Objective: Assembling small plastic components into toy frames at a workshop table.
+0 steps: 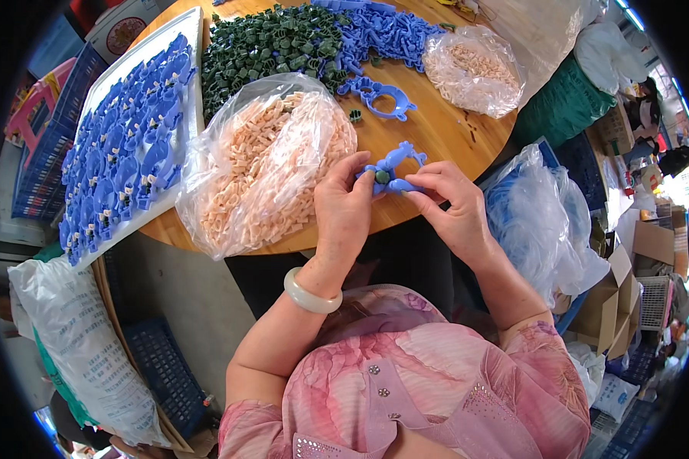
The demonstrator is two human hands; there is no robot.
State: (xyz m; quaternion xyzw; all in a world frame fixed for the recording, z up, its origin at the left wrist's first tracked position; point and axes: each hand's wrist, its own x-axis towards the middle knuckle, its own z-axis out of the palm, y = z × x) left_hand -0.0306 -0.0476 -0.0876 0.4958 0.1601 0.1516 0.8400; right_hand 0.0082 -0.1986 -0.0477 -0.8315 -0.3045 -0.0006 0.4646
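Note:
Both hands hold one blue plastic piece [396,158] with a ring-like part, just above the table's near edge. A small dark green plastic part [382,177] sits on it, beside my left thumb. My left hand [343,200] pinches the piece from the left, and my right hand [453,208] grips its right side between thumb and fingers. A similar blue piece [390,102] with a round opening lies on the table beyond my hands. Close to my left hand rests a clear bag of small peach-coloured plastic parts [272,172].
Heaps of dark green parts [272,50] and blue pieces [386,34] cover the far side of the round wooden table [467,141]. A white tray [194,57] of assembled blue pieces stands at left. Another bag of peach parts [475,67] lies at far right. Plastic bags [540,222] stand beside the table.

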